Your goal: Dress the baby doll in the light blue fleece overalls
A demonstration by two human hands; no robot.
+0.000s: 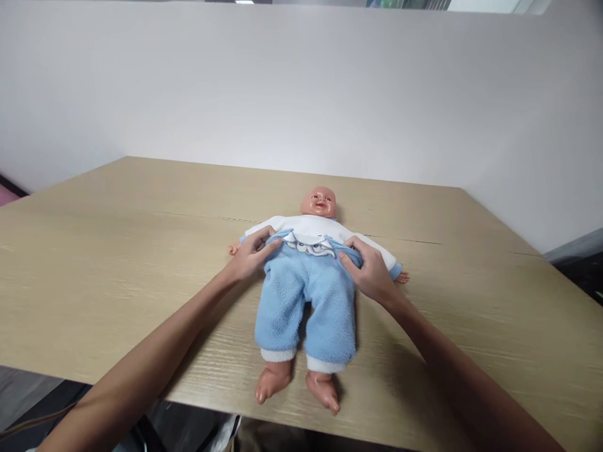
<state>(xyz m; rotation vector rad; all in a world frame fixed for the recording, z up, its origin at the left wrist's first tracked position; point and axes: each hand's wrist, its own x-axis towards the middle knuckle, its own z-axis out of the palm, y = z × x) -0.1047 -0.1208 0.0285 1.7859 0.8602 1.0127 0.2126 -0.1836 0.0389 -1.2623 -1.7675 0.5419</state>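
Observation:
A baby doll point(319, 202) lies on its back on the wooden table point(117, 251), head away from me and bare feet near the front edge. It wears a white top point(308, 225) and light blue fleece trousers point(306, 295) with white cuffs. My left hand point(249, 254) pinches the trousers' waistband at the doll's right side. On the other side my right hand point(370, 270) grips the same waistband. The waistband sits at the doll's belly, over the printed hem of the top.
A plain white wall point(301, 94) rises behind the table. The table's front edge runs just below the doll's feet, with dark floor and a cable beneath at the lower left. A dark gap shows past the table's right edge.

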